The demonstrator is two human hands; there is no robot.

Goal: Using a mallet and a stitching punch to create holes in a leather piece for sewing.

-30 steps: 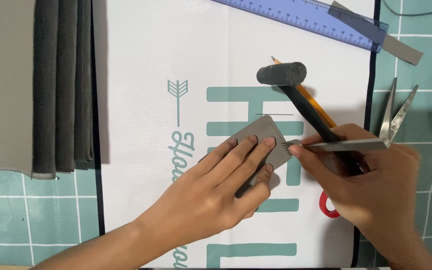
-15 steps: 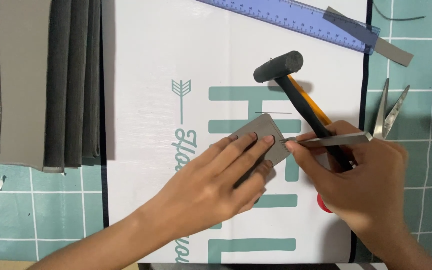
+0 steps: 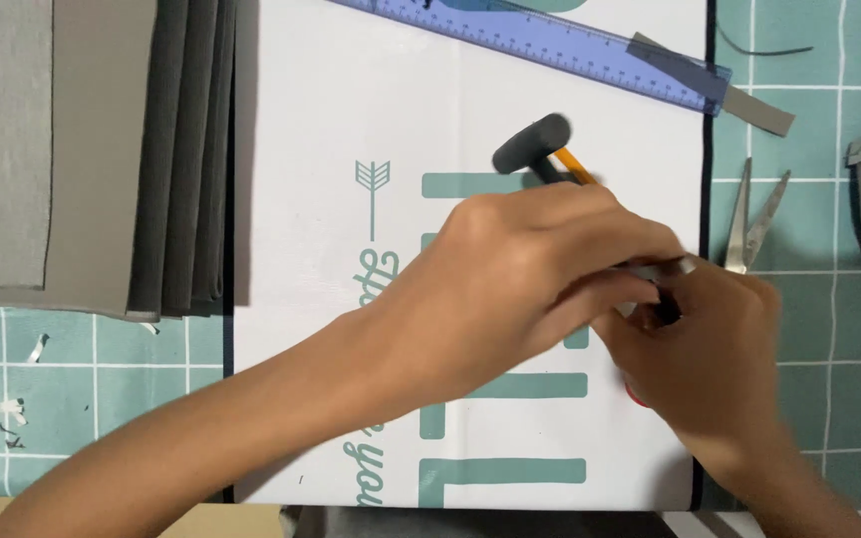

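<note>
Fingers [image 3: 650,261] of both hands pinch one thin metal strip [image 3: 672,267]; one hammer [image 3: 533,145], one ruler [image 3: 550,45], one scissors [image 3: 754,214]

Bright, even light falls from overhead, with no hard glare on the white printed sheet [image 3: 331,120]. Shadows are soft: a narrow dark band lies along the right edge of the stacked grey sheets [image 3: 176,149], and a faint one sits under the black hammer head [image 3: 532,145]. The left hand [image 3: 525,269] and right hand [image 3: 710,349] are smeared by motion blur, so whatever they hold cannot be made out. The blue ruler [image 3: 540,45], scissors [image 3: 754,214] and green cutting mat [image 3: 819,329] stay sharp. Straight edges show little bending near the frame borders.
</note>
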